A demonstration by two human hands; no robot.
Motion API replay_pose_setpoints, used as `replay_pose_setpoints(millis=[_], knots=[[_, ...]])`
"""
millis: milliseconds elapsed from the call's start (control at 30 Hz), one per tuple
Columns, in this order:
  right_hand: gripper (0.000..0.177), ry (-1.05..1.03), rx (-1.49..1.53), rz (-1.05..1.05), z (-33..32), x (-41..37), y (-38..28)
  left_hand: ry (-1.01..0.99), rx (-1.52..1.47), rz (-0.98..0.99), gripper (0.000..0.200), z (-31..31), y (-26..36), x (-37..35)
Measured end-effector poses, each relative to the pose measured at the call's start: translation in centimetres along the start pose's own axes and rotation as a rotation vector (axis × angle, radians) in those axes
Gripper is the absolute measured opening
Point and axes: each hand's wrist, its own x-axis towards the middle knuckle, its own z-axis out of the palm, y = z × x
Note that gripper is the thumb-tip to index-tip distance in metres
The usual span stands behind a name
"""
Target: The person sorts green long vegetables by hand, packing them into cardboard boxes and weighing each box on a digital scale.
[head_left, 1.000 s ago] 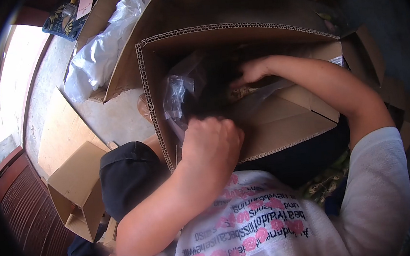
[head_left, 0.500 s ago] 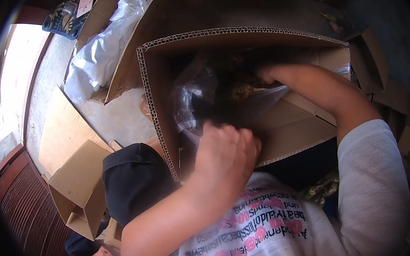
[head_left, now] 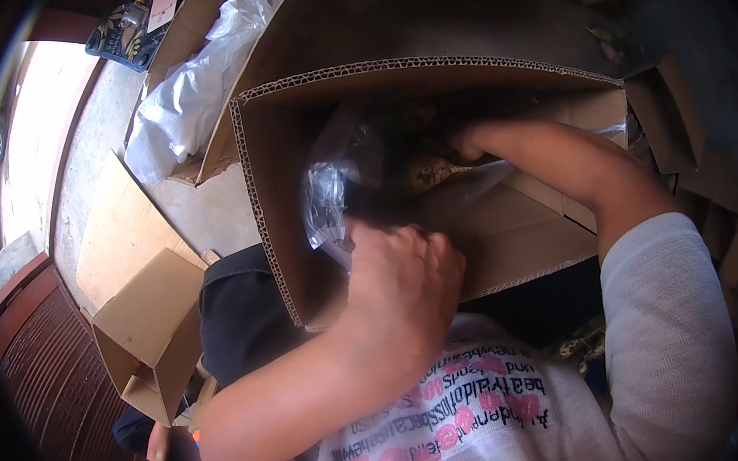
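A large open cardboard box (head_left: 502, 249) lies in front of me, with a clear plastic bag (head_left: 328, 201) lining part of its inside. My left hand (head_left: 406, 271) is at the box's near side, fingers curled and closed at the edge of the bag. My right hand (head_left: 470, 141) reaches deep into the box, its fingers lost in shadow. Just below it shows a mottled brown-and-tan item (head_left: 436, 174), too dim to name. Whether the right hand grips it cannot be seen.
At upper left, another carton holds a white plastic bag (head_left: 186, 97). An open carton (head_left: 152, 306) stands at left, and more cardboard boxes (head_left: 666, 117) are at right. Part of another person (head_left: 156, 455) shows at lower left.
My head view has shifted slightly, so the box appears a little further left. Both hands stay at nearly the same places, the left still by the bag's edge.
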Motion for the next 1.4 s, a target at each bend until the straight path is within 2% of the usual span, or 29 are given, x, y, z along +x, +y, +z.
replay_pose_setpoints(millis=[33, 100, 167, 233, 300, 333, 367, 400, 433, 467, 500, 533, 600, 733, 800, 867, 900, 1000, 1133, 1267, 1400], knots=[[0.056, 0.002, 0.002, 0.005, 0.2, 0.0, -0.3, 0.263, 0.032, 0.057, 0.019, 0.6, -0.1, -1.3], [0.055, 0.011, 0.012, 0.026, 0.7, 0.3, -0.8, 0.311, 0.066, 0.164, 0.021, 0.8, -0.9, -3.0], [0.055, 0.052, 0.086, 0.05, 1.7, 0.6, -0.9, 0.143, -0.031, 0.212, 0.024, -0.6, -2.1, -3.2], [0.051, 0.136, 0.247, 0.089, 3.5, 1.1, -0.5, -0.24, -0.241, 0.194, 0.028, -2.6, -4.6, -1.5], [0.044, 0.234, 0.444, 0.125, 5.6, 1.9, -0.2, 0.391, -0.178, 0.316, 0.031, -0.6, -7.7, -1.3], [0.044, 0.223, 0.451, 0.109, 4.5, 1.6, -0.5, 0.709, -0.142, 0.372, 0.033, -0.2, -9.0, -1.1], [0.043, 0.209, 0.46, 0.094, 3.4, 1.0, -0.6, 0.918, 0.041, 0.174, 0.037, -0.4, -9.8, -0.9], [0.044, 0.197, 0.464, 0.078, 2.1, 0.6, -0.9, 1.088, -0.008, 0.087, 0.044, 0.0, -10.8, -0.1], [0.044, 0.134, 0.484, 0.128, 1.4, 0.5, -1.3, 1.254, -0.074, 0.005, 0.05, 0.3, -11.8, 0.8], [0.044, 0.066, 0.502, 0.176, 0.8, 0.5, -1.7, 1.369, -0.389, 0.041, 0.058, 1.8, -13.0, 2.2], [0.045, 0.06, 0.54, 0.192, 0.8, 0.5, -1.9, 1.251, -0.639, 0.081, 0.072, 2.3, -13.9, 2.2], [0.045, 0.055, 0.577, 0.207, 0.9, 0.6, -2.1, 1.224, -0.842, 0.136, 0.076, 2.6, -14.0, 2.8], [0.046, 0.166, 0.696, 0.173, 1.8, 0.1, -2.2, 1.235, -0.866, 0.215, 0.071, 3.2, -14.7, 3.6], [0.047, 0.168, 0.701, 0.163, 1.6, -0.6, -2.6, 1.227, -1.101, 0.235, 0.067, 2.3, -12.9, 3.5], [0.048, 0.248, 0.723, 0.156, 4.6, 0.9, -2.4, 1.197, -1.004, 0.352, 0.065, 3.7, -14.8, 3.6], [0.049, 0.177, 0.704, 0.271, 7.3, 2.5, -2.0, 1.167, -0.925, 0.318, 0.064, 3.8, -15.3, 3.3], [0.049, 0.142, 0.694, 0.327, 6.7, 2.5, -2.5, 1.162, -0.896, 0.298, 0.063, 3.7, -15.3, 3.1], [0.049, 0.099, 0.503, 0.161, 4.4, 0.9, -2.0, 1.161, -0.891, 0.265, 0.063, 3.5, -14.9, 2.7], [0.045, 0.34, 0.731, -0.103, 6.0, 1.0, -1.4, 1.165, -0.907, 0.295, 0.063, 4.1, -14.8, 3.0], [0.043, 0.265, 0.729, -0.069, 5.5, 0.9, -1.9, 1.214, -0.98, 0.259, 0.065, 3.6, -13.3, 3.5], [0.042, 0.182, 0.704, -0.027, 4.6, 1.5, -2.3, 1.176, -0.847, 0.333, 0.065, 4.1, -15.1, 3.4]])
